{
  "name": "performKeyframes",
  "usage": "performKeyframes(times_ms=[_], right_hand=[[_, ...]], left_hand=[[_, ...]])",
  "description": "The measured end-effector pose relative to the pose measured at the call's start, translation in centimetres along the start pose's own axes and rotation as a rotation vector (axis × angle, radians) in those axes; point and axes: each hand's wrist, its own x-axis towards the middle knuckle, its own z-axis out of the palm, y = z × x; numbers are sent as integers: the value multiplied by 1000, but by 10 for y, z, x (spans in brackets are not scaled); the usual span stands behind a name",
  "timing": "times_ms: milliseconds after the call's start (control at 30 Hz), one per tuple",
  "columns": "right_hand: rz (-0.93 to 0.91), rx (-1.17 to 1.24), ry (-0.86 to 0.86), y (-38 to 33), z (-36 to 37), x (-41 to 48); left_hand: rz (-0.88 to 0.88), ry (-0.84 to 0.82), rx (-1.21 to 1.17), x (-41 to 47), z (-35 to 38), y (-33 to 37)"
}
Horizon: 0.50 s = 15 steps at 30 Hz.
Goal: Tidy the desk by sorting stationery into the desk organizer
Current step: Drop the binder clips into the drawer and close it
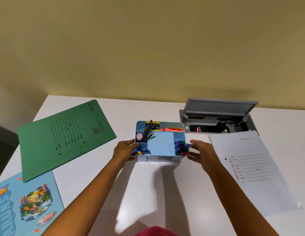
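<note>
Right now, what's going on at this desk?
A person has a light blue plastic desk organizer between both hands on a white desk. The left hand grips its left side. The right hand is open at its right side, contact unclear. The organizer holds grey pencils, blue and green markers and pink notes. A green paper folder and a white paper folder lie flat on either side.

Bright, sharp-shadowed desk [148,193]; wide-angle edge distortion.
</note>
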Motion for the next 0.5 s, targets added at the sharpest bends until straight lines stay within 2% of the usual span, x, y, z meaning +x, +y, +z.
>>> performKeyframes(times_ms=[133, 333, 500], right_hand=[[43, -279, -96, -16, 13, 8], [18, -513, -51, -23, 21, 24], [-199, -779, 15, -23, 22, 31]], left_hand=[[26, 34, 82, 2, 2, 1], [70, 29, 167, 9, 1, -1], [109, 67, 177, 11, 5, -6]])
